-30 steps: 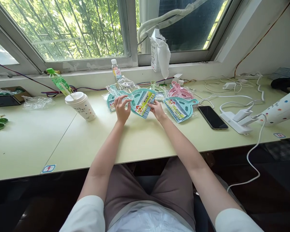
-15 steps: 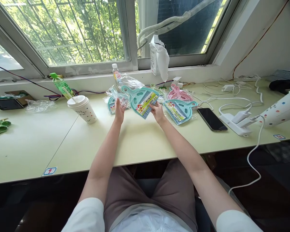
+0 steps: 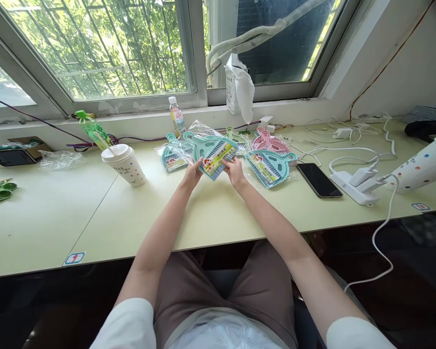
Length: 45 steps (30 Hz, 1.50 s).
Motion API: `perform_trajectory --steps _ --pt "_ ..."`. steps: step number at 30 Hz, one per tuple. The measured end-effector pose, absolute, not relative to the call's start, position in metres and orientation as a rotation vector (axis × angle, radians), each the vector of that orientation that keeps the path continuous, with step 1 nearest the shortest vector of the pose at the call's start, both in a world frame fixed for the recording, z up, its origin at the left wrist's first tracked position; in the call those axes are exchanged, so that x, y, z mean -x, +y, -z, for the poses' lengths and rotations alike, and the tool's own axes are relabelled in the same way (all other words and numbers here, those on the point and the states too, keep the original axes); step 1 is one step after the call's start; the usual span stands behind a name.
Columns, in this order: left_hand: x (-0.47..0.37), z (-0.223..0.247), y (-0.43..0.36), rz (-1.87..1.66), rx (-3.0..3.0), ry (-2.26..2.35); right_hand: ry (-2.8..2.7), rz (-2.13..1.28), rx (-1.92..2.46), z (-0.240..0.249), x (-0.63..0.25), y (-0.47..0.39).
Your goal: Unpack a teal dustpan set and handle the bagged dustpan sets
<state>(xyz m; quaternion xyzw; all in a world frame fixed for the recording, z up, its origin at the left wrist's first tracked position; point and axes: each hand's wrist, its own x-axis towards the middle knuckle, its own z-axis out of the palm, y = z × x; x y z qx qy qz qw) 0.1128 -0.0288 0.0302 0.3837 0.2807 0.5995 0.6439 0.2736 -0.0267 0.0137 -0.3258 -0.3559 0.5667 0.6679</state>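
Between my hands is a turquoise mini dustpan-and-brush set [image 3: 217, 154] in clear plastic, with a yellow-green label across the bristles. My left hand [image 3: 193, 174] grips its left lower edge, fingers partly hidden behind it. On the opposite side, my right hand [image 3: 235, 171] pinches the lower right edge. Just left of it lies another wrapped turquoise set [image 3: 174, 154]. To the right rests a third turquoise set [image 3: 269, 167], in front of a pink set [image 3: 271, 141]. A green set [image 3: 239, 139] shows partly behind the held one.
A white paper cup [image 3: 123, 165] with a straw and a green packet stands left. A drink bottle [image 3: 177, 116] is by the sill. Right are a black phone [image 3: 319, 180], a power strip [image 3: 356, 186] with cables, and a tilted white cup [image 3: 423, 162]. Plastic wrap [image 3: 61, 158] lies at left.
My left hand has moved right and down from above the left set and closed on the held set's left edge. The held set has barely shifted; my right hand keeps its grip.
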Motion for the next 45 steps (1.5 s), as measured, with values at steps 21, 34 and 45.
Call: perform_trajectory --steps 21,34,45 --pt "-0.143 -0.022 -0.033 -1.442 -0.729 0.662 -0.899 -1.201 0.705 -0.017 -0.279 -0.026" --pt "-0.142 -0.022 -0.038 -1.378 -0.984 0.692 -0.75 -1.283 0.699 -0.026 -0.281 -0.028" --pt "-0.139 -0.026 -0.037 -1.401 -0.887 0.745 -0.846 -1.198 0.804 -0.027 -0.285 -0.027"
